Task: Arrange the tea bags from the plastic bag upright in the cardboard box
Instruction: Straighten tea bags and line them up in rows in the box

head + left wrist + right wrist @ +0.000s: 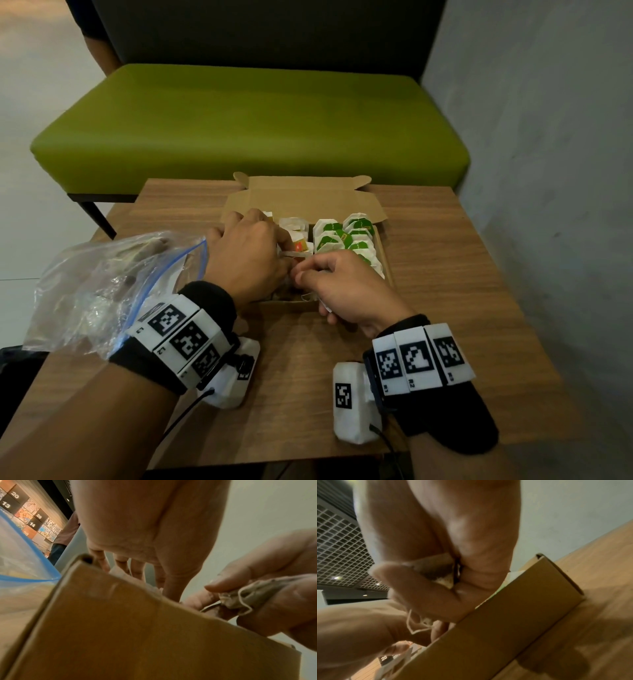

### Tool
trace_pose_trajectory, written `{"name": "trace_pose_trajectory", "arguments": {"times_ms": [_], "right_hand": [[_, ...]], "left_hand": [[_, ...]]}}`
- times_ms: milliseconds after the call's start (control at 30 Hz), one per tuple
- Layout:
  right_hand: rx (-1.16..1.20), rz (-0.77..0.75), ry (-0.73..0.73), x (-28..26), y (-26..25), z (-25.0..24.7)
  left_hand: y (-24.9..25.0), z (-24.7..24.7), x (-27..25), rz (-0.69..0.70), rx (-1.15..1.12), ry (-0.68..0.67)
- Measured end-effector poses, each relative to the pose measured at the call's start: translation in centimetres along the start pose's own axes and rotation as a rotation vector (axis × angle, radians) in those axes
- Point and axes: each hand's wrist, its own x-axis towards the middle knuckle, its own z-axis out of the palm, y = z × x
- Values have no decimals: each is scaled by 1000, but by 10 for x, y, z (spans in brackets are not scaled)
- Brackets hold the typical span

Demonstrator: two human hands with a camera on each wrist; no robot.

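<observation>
Nearest me, over the front edge of the cardboard box (371,209), my right hand (346,287) pinched a tea bag (243,597) between thumb and fingers. Left hand (246,253) reached into the box's left side, fingers curled among bags; grip unclear. Green-tagged bags (349,236) stood upright on the right side. Plastic bag (102,287) lay left on the surface (445,274).

- This looks like a sitting corner in a big public building, like an office lounge or a hall.
- A long green padded bench (253,123) with a tall dark back stands behind the small wooden worktop (445,260).
- A plain grey wall (548,137) is at the side.
- Far off hangs a wall of picture tiles with numbers (25,515).
- The ceiling is a white grid (339,555) with small round lights.
</observation>
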Motion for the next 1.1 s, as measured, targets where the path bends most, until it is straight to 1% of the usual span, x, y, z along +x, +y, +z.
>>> {"name": "trace_pose_trajectory", "arguments": {"times_ms": [133,233,300,367,400,433,467,500,533,600,667,733,833,967,1033,1100], "right_hand": [[-4,7,8,-1,-1,-1],[134,4,61,-1,-3,-2],[265,-8,119,0,-6,-3],[394,-10,160,1,-8,-4],[460,-10,161,1,-10,-4],[522,-14,147,0,-10,-4],[579,-22,123,-2,-12,-4],[620,-32,100,-3,-13,-4],[640,-42,84,-4,-14,-3],[645,-53,74,-4,-16,-1],[676,-62,61,-5,-18,0],[714,-69,36,-6,-19,0],[716,-81,14,-7,-20,0],[703,-93,-27,-4,-18,2],[702,-87,-40,-2,-15,3],[686,-94,-43,0,-11,2]], "left_hand": [[1,4,1,4,-8,31],[-1,3,1,-20,-12,-12],[-2,-2,1,-30,-40,9],[0,-14,1,-28,-130,106],[1,-22,1,-9,-218,144],[4,-29,-1,19,-334,147],[8,-36,-3,52,-446,110],[12,-42,-6,82,-528,46],[15,-46,-8,104,-566,-27],[19,-47,-13,137,-541,-133],[18,-43,-12,160,-497,-157],[16,-42,-12,153,-506,-176],[11,-45,-14,118,-543,-231],[9,-49,-16,144,-522,-275],[8,-46,-16,137,-582,-268],[7,-46,-15,96,-750,-242]]}}
